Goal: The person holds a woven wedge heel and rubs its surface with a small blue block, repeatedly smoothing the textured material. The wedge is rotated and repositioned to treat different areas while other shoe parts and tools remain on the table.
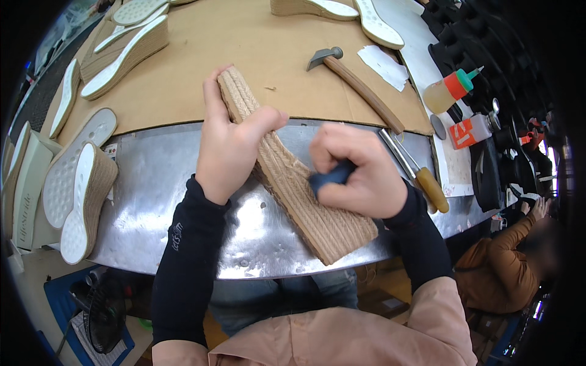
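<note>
A wedge shoe sole [284, 168] wrapped in braided tan rope lies tilted on its side across the metal tabletop. My left hand [229, 137] grips its narrow toe end, thumb over the braid and fingers behind. Closed around a small dark blue object [332, 175], my right hand [360, 168] presses it against the braided side near the thick heel end. Most of that blue object is hidden by my fingers, so its kind does not show.
Beyond the metal table [146, 183] lies cardboard with a hammer [360, 88]. An awl-like tool with a yellow handle [431, 189], a glue bottle [448, 91] and a red-labelled bottle [470, 131] stand right. More wedge soles [91, 195] sit left and far. Another person [506, 268] sits at right.
</note>
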